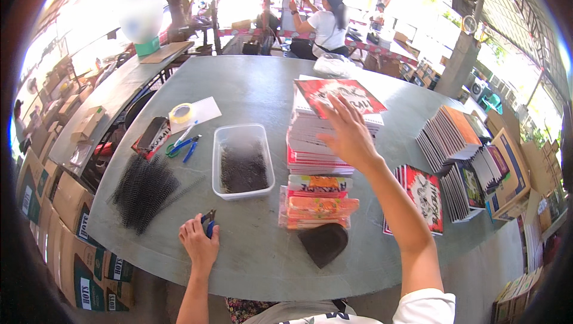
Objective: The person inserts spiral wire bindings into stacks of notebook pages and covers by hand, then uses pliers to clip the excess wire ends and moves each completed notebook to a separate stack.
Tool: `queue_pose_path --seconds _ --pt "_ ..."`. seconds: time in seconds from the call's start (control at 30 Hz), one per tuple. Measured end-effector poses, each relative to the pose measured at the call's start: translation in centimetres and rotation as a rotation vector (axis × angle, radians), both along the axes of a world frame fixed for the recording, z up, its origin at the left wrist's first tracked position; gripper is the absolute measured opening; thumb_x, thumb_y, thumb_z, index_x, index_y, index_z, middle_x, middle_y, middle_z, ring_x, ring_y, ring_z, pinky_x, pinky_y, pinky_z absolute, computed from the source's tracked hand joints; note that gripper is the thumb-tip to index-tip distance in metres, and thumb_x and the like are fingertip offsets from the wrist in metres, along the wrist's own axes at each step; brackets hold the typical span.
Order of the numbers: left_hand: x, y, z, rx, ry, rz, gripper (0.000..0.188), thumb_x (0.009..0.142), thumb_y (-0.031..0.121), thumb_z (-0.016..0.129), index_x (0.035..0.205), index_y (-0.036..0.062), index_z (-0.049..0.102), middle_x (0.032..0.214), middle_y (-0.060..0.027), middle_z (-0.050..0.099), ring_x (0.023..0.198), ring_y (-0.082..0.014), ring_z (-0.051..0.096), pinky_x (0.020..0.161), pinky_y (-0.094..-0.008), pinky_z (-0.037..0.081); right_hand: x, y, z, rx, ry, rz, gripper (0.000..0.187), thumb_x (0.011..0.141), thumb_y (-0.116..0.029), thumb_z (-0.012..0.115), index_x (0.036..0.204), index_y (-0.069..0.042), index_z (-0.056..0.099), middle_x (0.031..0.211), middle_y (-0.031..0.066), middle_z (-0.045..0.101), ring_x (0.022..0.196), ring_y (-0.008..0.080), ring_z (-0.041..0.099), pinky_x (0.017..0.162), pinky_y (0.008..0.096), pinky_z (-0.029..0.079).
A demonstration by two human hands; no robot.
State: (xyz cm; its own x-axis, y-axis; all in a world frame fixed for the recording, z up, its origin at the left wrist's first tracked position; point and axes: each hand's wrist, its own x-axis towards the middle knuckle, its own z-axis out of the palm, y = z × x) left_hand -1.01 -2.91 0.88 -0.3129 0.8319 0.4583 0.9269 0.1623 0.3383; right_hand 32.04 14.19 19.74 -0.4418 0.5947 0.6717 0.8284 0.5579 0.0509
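My left hand [199, 241] is closed around a pair of blue-handled pliers [209, 224] near the table's front edge, with the dark jaws pointing away from me. Over a tall stack of notebooks [307, 139] my right hand [349, 136] reaches out, fingers spread. It is at the red-covered notebook [322, 92] on top; whether the fingertips press on it I cannot tell. Between my hands stands a clear plastic tub [273, 172] full of small black pieces. Several black spiral binding coils [140, 196] lie heaped to the left.
Beyond the coils lie a tape roll [181, 113], cutters [182, 147] and a white sheet [206, 109]. Plastic-wrapped packs [319, 207] and a dark pad [323, 244] sit before the stack. Other notebook piles [444, 139] stand at right. A person [328, 22] works beyond the table.
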Motion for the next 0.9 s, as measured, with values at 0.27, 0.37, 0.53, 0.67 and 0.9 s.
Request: queue_pose_path --seconds 0.27,0.37,0.53,0.67,0.9 --pt "0.3 0.0 0.4 -0.037 -0.082 0.009 0.053 0.073 0.029 0.070 0.117 0.0048 0.052 0.107 -0.0126 0.050 0.108 -0.0302 0.042 0.097 -0.0439 0.030 -0.9 4.6 1.3 -0.315 -0.047 0.089 0.060 0.067 -0.025 0.077 0.122 -0.022 0.056 0.127 0.0118 0.053 0.123 0.0295 0.046 0.099 0.0405 0.040" --pt "0.5 0.0 0.5 -0.025 -0.085 0.035 0.051 0.073 0.032 0.069 0.114 0.0047 0.054 0.107 -0.0124 0.050 0.109 -0.0306 0.041 0.097 -0.0442 0.029 1.3 3.6 1.2 -0.317 0.101 0.153 0.052 0.067 -0.020 0.077 0.116 -0.016 0.060 0.113 0.0109 0.062 0.109 0.0280 0.057 0.093 0.0373 0.045" --pt "0.1 0.2 0.0 0.052 -0.084 0.004 0.042 0.078 0.034 0.065 0.107 0.0044 0.059 0.106 -0.0124 0.050 0.109 -0.0309 0.041 0.097 -0.0450 0.029 2.8 1.9 2.0 -0.431 0.161 0.074 0.037 0.078 -0.011 0.064 0.115 -0.014 0.061 0.104 0.0100 0.065 0.093 0.0306 0.063 0.084 0.0407 0.048" --pt "-0.2 0.2 -0.5 0.113 -0.061 -0.011 0.035 0.083 0.032 0.060 0.105 0.0050 0.061 0.105 -0.0122 0.050 0.107 -0.0307 0.042 0.096 -0.0451 0.029 0.3 3.5 3.9 -0.211 0.044 -0.059 0.035 0.085 -0.010 0.054 0.120 -0.015 0.057 0.106 0.0125 0.064 0.093 0.0304 0.063 0.081 0.0408 0.048" --pt "-0.3 0.3 -1.1 0.122 -0.064 -0.008 0.027 0.084 0.024 0.057 0.103 0.0068 0.062 0.104 -0.0118 0.051 0.106 -0.0301 0.043 0.095 -0.0444 0.030 -1.9 6.4 2.8 -0.378 -0.140 0.043 0.034 0.091 -0.024 0.050 0.125 -0.023 0.051 0.132 0.0166 0.044 0.122 0.0352 0.043 0.097 0.0458 0.038"
